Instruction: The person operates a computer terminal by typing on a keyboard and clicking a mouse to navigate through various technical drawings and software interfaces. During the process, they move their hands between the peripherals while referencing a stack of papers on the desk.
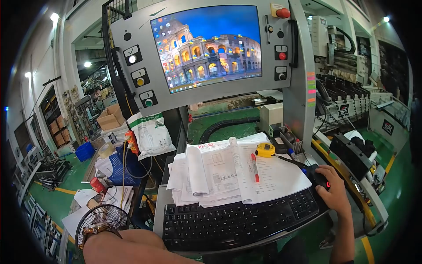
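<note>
My right hand (333,190) rests over a black computer mouse (317,177) with a red light, its fingers curved round it at the right of the keyboard. The black keyboard (237,222) lies across the tray in front of me. My left forearm crosses the lower left, with a wristwatch (99,229) on it; the fingers of my left hand do not show. Printed papers (211,171) overlap the back of the keyboard. On them lie a red-and-clear marker pen (255,168) and a yellow tape measure (265,150).
A grey control panel (220,90) holds a lit screen (209,48), buttons and a red emergency stop (282,12). A white plastic bag (151,135) hangs left of the papers. A black wire fan guard (105,215) stands near my left arm. Machinery (347,101) stands at right.
</note>
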Available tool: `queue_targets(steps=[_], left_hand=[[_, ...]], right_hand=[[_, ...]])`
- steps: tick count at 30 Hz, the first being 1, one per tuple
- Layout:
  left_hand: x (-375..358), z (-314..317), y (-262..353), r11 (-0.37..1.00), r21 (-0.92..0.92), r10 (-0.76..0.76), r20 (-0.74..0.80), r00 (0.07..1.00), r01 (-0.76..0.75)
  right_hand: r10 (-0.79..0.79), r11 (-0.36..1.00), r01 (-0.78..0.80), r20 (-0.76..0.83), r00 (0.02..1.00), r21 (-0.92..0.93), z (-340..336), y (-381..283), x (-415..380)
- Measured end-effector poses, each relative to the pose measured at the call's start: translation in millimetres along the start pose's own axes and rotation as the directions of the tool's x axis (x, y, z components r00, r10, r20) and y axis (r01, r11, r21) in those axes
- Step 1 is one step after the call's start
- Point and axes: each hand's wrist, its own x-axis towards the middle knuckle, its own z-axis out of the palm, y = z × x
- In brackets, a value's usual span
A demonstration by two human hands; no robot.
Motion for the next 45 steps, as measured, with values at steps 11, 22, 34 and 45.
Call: queue_targets(steps=[11, 22, 34, 45], left_hand=[[-1, 1, -1, 1.000, 0.003, 0.014, 0.002, 1.000, -0.014], [-1, 1, -1, 1.000, 0.004, 0.010, 0.002, 1.000, -0.010], [-52, -15, -12, 0.998, 0.041, -0.052, 0.167, 0.985, 0.046], [-26, 12, -47, 0.967, 0.199, 0.186, -0.138, 0.973, -0.156]], right_hand=[[-0.030, 1.000, 0.030, -0.018, 0.999, 0.001, 2, 6, -1], [0.038, 0.999, -0.038, -0.006, 0.999, 0.016, 2, -1, -1], [0.032, 0.999, -0.032, -0.008, 0.999, 0.022, 1, -1, 0], [0.036, 0.999, -0.036, 0.008, 0.999, 0.029, 0, 1, 0]])
